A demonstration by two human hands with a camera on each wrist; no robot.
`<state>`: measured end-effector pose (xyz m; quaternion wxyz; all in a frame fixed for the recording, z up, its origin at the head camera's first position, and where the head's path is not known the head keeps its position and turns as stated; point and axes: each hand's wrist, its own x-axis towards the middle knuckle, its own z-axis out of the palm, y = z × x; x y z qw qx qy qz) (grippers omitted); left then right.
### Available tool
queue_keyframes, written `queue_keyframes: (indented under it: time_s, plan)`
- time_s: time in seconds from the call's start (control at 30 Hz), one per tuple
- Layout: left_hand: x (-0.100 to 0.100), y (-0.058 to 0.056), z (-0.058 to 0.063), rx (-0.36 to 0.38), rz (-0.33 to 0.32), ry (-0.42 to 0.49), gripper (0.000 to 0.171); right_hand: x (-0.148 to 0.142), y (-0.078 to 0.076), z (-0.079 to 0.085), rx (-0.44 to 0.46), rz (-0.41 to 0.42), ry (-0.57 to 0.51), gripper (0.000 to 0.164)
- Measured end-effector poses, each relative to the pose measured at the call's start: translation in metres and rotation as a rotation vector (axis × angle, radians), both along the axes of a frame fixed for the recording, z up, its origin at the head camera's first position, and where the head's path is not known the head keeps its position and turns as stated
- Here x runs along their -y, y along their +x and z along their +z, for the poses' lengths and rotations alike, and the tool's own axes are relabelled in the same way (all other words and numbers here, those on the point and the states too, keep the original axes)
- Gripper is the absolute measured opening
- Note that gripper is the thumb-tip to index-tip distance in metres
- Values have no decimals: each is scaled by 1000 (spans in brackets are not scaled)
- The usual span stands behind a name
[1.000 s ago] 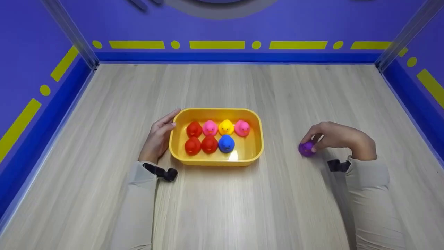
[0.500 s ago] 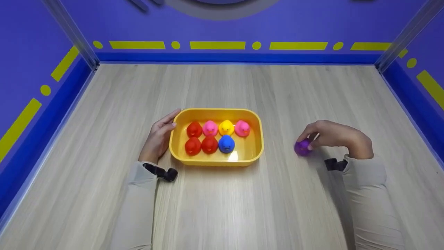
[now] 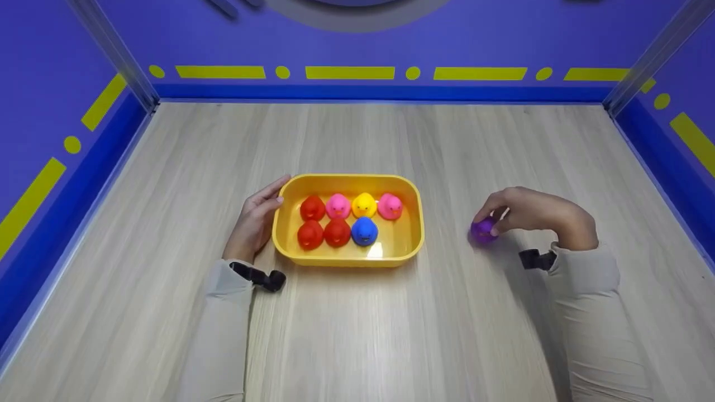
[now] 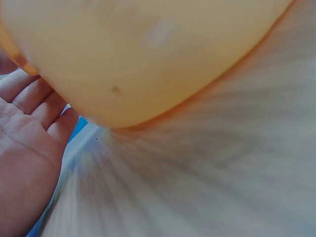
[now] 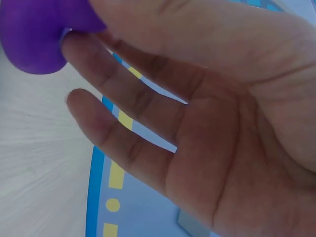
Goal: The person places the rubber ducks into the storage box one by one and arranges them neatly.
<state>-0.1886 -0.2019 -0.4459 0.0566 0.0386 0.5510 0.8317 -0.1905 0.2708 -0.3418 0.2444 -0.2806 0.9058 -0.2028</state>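
Note:
My right hand (image 3: 536, 212) pinches a purple toy duck (image 3: 483, 230) between thumb and fingertips, close over the table to the right of the tub. The right wrist view shows the smooth purple duck (image 5: 32, 37) at the upper left, with two fingers stretched out below it. My left hand (image 3: 256, 220) rests against the left side of a yellow plastic tub (image 3: 349, 261), fingers fairly straight along its outside and thumb tip at the rim. Inside are several toy ducks in two rows: red (image 3: 337, 232), pink (image 3: 390, 206), yellow (image 3: 364, 205) and blue (image 3: 365, 231).
The pale wood-grain table (image 3: 357, 335) is bounded by a blue-purple back wall (image 3: 357, 50) with yellow marks. Similar panels stand at left (image 3: 56, 111) and right (image 3: 687, 95). Each wrist wears a small black camera (image 3: 272, 281).
My right hand has moved a little left and away from me, carrying the purple duck toward the tub. The left hand, the tub and the ducks inside it stay put.

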Motion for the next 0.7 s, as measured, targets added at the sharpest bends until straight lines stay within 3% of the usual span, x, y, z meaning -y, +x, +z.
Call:
queue_keyframes:
  time_s: [0.7]
  plan:
    - [0, 1, -1, -6, 26, 4, 52, 21, -7, 20, -46, 31, -54, 31]
